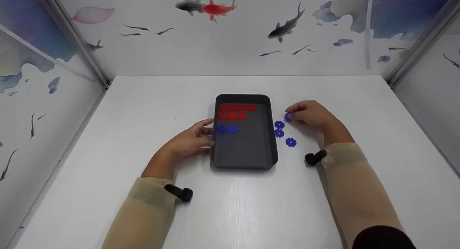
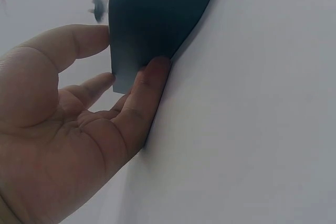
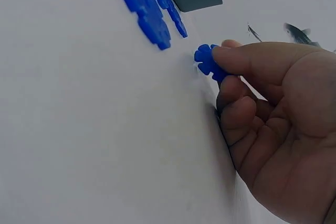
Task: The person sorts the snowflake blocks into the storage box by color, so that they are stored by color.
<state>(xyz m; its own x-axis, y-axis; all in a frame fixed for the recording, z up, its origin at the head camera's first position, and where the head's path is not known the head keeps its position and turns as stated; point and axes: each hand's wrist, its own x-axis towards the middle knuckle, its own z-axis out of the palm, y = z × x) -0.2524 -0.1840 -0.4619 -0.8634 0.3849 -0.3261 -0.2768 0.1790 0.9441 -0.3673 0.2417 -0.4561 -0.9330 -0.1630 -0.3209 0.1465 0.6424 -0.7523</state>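
Observation:
In the head view, a dark grey tray lies on the white table. My left hand is at its left side, fingers touching the outer wall. Beyond the tray's right wall, my right hand pinches a blue notched plastic disc between thumb and fingers, its edge showing. Loose blue discs lie between that hand and the tray, one nearer me. Inside the tray are a row of several red discs, a second row of three, and two blue discs.
The white table extends around the tray. Panels printed with fish and petals stand behind and at both sides. Each sleeve carries a black wrist camera, one on the left and one on the right.

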